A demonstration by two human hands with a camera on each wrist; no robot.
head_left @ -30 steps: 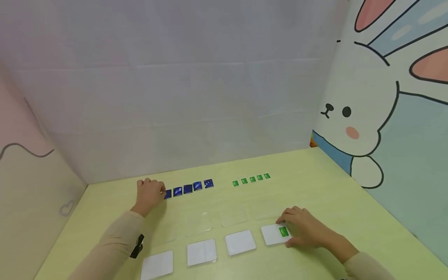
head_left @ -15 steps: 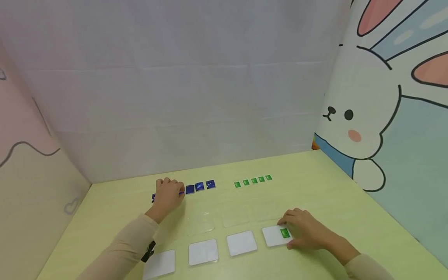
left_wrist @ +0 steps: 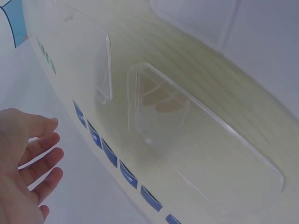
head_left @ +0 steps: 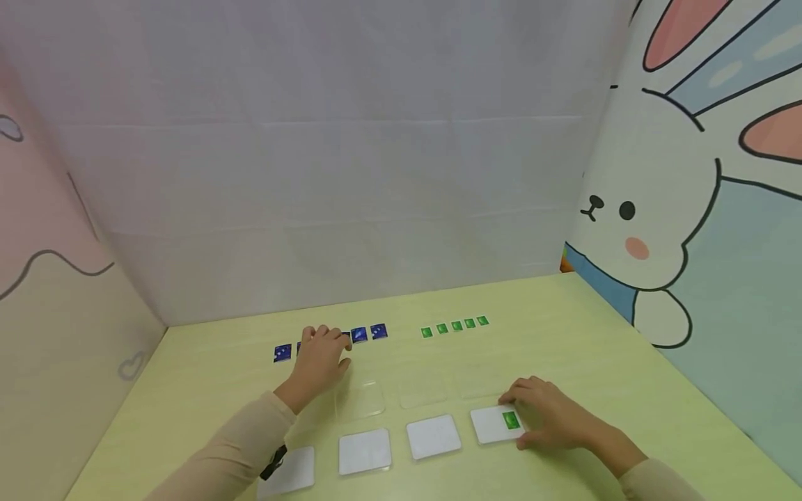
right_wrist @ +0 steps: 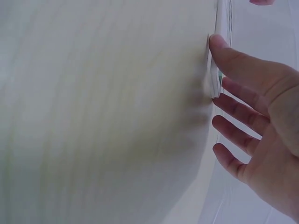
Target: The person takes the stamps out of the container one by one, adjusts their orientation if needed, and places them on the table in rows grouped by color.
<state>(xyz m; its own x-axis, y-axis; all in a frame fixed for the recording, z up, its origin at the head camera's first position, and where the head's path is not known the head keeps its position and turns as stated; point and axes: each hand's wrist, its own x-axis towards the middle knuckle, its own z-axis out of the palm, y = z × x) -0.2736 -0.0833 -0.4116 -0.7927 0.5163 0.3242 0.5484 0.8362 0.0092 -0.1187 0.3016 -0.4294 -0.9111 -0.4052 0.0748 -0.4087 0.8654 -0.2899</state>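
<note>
My left hand (head_left: pixel 321 365) hovers over a row of small dark blue squares (head_left: pixel 379 331), hiding part of it. Its fingers are relaxed and hold nothing; in the left wrist view thumb and fingers stand apart, beside the blue squares (left_wrist: pixel 128 175). At the right, my right hand (head_left: pixel 551 415) holds a white rounded card (head_left: pixel 485 426) by its right end, thumb at the near edge and fingertips at the far one. A small green square (head_left: pixel 511 420) lies on that card. In the right wrist view the thumb presses the edge of the card (right_wrist: pixel 216 70).
More white cards (head_left: pixel 432 437) lie in a row to the left, the leftmost partly behind my left sleeve. Clear rounded plastic pieces (head_left: pixel 360 401) lie behind them. Several small green squares (head_left: pixel 457 325) line up farther back on the table (head_left: pixel 539 313), before a pale wall (head_left: pixel 351 174).
My left hand has moved right along the blue row, uncovering squares at its left end and covering ones nearer the middle. The right hand stays at the card. The head view shifted slightly.
</note>
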